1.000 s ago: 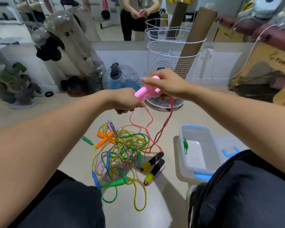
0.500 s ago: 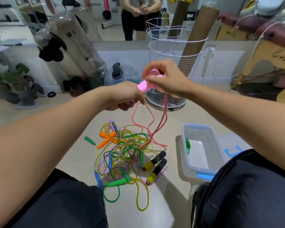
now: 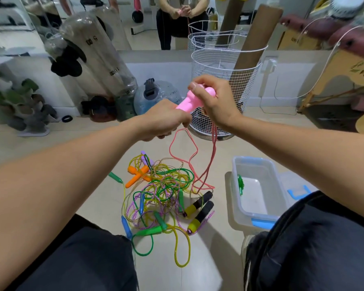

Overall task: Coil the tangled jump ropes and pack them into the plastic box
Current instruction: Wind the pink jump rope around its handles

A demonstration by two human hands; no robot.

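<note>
Nearest the seated person's dark-trousered knees, the tangled heap of thin plastic jump ropes (image 3: 162,194) lies on the pale tiled floor (image 3: 198,269), yellow, green, purple and blue cords knotted together with green, blue, orange and black-and-yellow foam handles sticking out of it; just beside it on the person's right stands the clear plastic box with blue clips (image 3: 259,164), lid off, holding only a small green thing against its left wall and otherwise not yet packed; above the heap a thin pink cord (image 3: 192,148) hangs in loose loops from the hands, its lowest bend reaching down to the edge of the pile, so it looks only partly freed; the left hand (image 3: 166,120) has its fingers curled under the lower end of the pink plastic handles (image 3: 194,99), while the right hand (image 3: 214,101) closes its grip round their upper end, thumb on top, with the cord trailing from beneath its palm; to my eye this is the first rope being coiled; the next move should be to draw the slack clear of the tangle and wrap it round the handles before it goes in the box; beyond stands a white wire basket (image 3: 223,80).
</note>
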